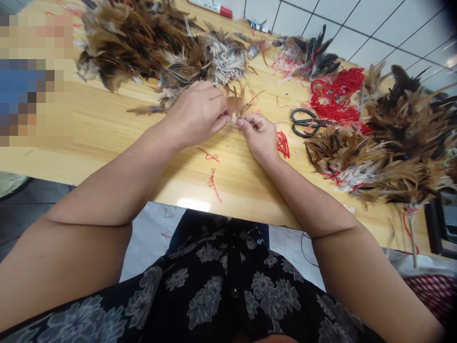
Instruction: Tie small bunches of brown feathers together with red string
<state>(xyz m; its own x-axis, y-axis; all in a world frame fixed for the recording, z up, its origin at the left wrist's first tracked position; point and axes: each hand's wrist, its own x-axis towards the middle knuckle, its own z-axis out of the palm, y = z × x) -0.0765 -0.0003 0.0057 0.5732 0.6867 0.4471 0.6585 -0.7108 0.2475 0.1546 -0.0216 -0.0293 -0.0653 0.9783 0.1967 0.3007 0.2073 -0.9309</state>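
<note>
My left hand [202, 112] and my right hand [260, 136] meet over the wooden table, fingertips nearly touching. Between them is a small brown feather [235, 105], its pale quill end pinched by both hands and its upper part slightly blurred. Close behind my left hand lies a large heap of brown feathers [143, 43] with a pale fluffy clump [226, 59] at its right end. Cut red threads [283, 145] lie beside my right wrist. Nearer to me, short knotted red threads [213, 183] rest on the tabletop.
Black-handled scissors [304, 123] lie right of my hands, beside a red yarn bundle [337, 95]. Brown feather bunches [357, 162] cover the table's right side. A red-capped marker [210, 7] sits at the back edge, near a white tiled surface [332, 19]. A blurred-out area is at far left.
</note>
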